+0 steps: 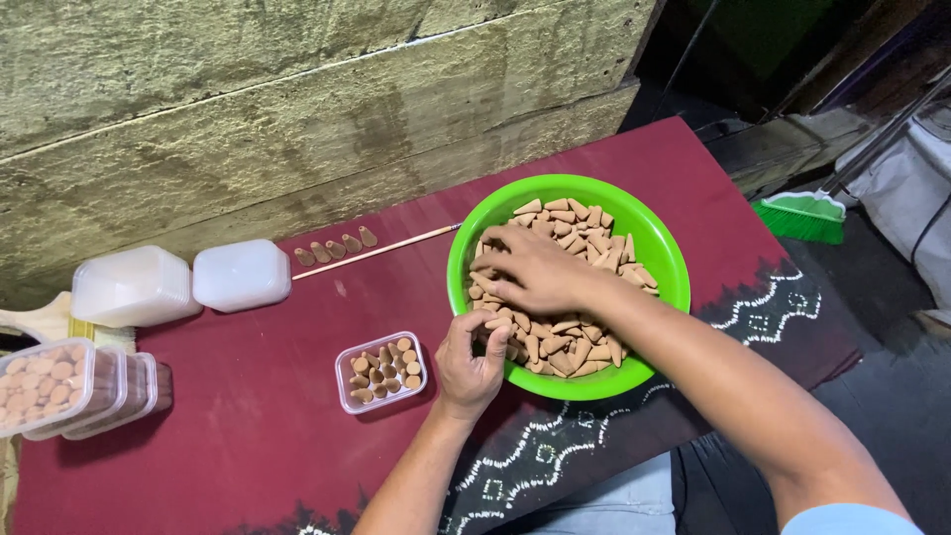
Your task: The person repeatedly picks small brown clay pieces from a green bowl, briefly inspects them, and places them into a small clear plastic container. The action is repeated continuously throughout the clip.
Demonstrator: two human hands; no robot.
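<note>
A bright green bowl [662, 248] full of tan cone-shaped pieces [573, 347] sits on a dark red cloth [248, 416]. My right hand [530, 269] lies palm down on the cones inside the bowl, fingers spread over them. At the bowl's near left rim, my left hand [471, 362] is curled around a few cones. Just left of that hand is a small clear box [381, 372] holding several cones standing upright.
Two stacks of empty clear boxes [178, 282] stand at the back left. Filled, lidded boxes [69, 386] lie at the left edge. Several loose cones [337, 246] and a thin stick [381, 250] rest near the concrete wall. A green broom head [802, 216] lies on the floor at right.
</note>
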